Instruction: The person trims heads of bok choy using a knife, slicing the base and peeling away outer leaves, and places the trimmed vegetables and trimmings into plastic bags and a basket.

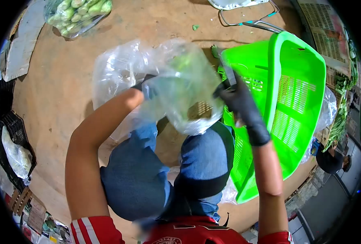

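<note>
My left hand (143, 83), in a black glove, grips a clear plastic bag (194, 116); the bag hides most of its fingers. Motion blurs the bag, which hangs above and between my knees with something pale green showing through its upper part. At the bag's right side is my right hand (241, 99), also black-gloved, its fingers closed around a knife (230, 75) whose grey blade points up and away. More clear plastic (115, 73) spreads over the floor behind my left hand.
A bright green plastic basket (275, 77) lies tipped on its side, close to my right arm. Ahead at the left sits a bag of green vegetables (80, 12). A white seat with metal legs (266, 25) stands ahead right. Another person (331, 160) is at far right.
</note>
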The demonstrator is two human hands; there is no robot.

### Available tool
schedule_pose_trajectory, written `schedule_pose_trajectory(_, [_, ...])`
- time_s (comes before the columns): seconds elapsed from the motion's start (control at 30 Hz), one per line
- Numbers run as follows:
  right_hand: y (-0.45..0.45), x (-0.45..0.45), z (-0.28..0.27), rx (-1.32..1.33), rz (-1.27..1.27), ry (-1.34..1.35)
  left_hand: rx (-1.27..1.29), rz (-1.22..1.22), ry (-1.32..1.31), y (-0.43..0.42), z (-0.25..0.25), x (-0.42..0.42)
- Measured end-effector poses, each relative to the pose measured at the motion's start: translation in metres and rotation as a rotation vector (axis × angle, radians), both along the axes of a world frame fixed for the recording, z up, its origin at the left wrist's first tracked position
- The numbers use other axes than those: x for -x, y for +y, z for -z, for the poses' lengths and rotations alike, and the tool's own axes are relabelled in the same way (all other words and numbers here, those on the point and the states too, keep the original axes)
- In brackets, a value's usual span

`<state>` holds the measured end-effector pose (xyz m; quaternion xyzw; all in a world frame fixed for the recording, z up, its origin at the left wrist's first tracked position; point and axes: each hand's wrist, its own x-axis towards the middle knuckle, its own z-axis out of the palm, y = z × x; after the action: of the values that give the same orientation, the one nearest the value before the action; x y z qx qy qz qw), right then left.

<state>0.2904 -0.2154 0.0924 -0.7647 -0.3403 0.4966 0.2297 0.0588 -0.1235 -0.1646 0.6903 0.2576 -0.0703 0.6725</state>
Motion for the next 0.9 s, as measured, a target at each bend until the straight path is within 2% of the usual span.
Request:
schedule_pose_trajectory(0.03, [0.01,-0.007,-0.019,-0.055,0.053,-0.014,-0.195,0.105,0.07,0.001,-0.021,-0.003])
schedule_pose_trajectory(0.1, [0.024,-0.015,-0.05,-0.105,0.146,0.04,-0.397,0.166,0.105,0.002,-0.026,-0.02])
schedule_pose_trajectory(0.23, [0.027,-0.007,-0.068,-0.182,0.216,0.165,-0.64,0.062,0.05,0.012,0.0,-0.085])
schedule_pose_trajectory(0.33, [0.022,-0.002,-0.065,-0.234,0.224,0.126,-0.697,0.078,0.13,0.011,0.03,-0.127])
schedule_pose_trajectory(0.47, [0.015,-0.022,-0.055,-0.197,0.178,-0.046,-0.566,0.064,0.145,0.018,0.028,-0.129])
schedule_pose_trajectory(0.57, [0.008,-0.041,-0.042,-0.251,0.072,-0.278,-0.376,-0.122,-0.039,0.025,-0.032,-0.088])
schedule_pose_trajectory(0.6, [0.007,-0.043,-0.04,-0.276,0.043,-0.35,-0.553,-0.15,-0.12,0.028,-0.072,-0.068])
schedule_pose_trajectory(0.63, [0.007,-0.042,-0.04,-0.284,0.029,-0.364,-0.354,-0.084,-0.255,0.036,-0.105,-0.044])
schedule_pose_trajectory(0.67, [0.006,-0.041,-0.04,-0.305,-0.016,-0.398,-0.273,-0.041,-0.054,0.034,-0.17,-0.033])
schedule_pose_trajectory(0.7, [0.005,-0.04,-0.038,-0.328,-0.064,-0.432,-0.399,0.038,-0.302,0.037,-0.197,-0.014])
schedule_pose_trajectory(0.73, [0.003,-0.038,-0.036,-0.356,-0.114,-0.469,-0.514,0.065,-0.331,0.038,-0.234,-0.002])
schedule_pose_trajectory(0.8, [-0.003,-0.03,-0.042,-0.499,-0.136,-0.507,-0.236,-0.164,-0.179,0.032,-0.289,0.018])
schedule_pose_trajectory(0.83, [-0.008,-0.029,-0.048,-0.458,-0.105,-0.518,-0.274,-0.202,-0.16,0.033,-0.314,0.017])
schedule_pose_trajectory(0.87, [-0.014,-0.03,-0.058,-0.416,-0.071,-0.537,-0.157,-0.386,-0.256,0.028,-0.326,0.012])
schedule_pose_trajectory(0.9, [-0.022,-0.033,-0.076,-0.478,-0.054,-0.565,-0.007,-0.445,-0.287,0.023,-0.346,-0.001])
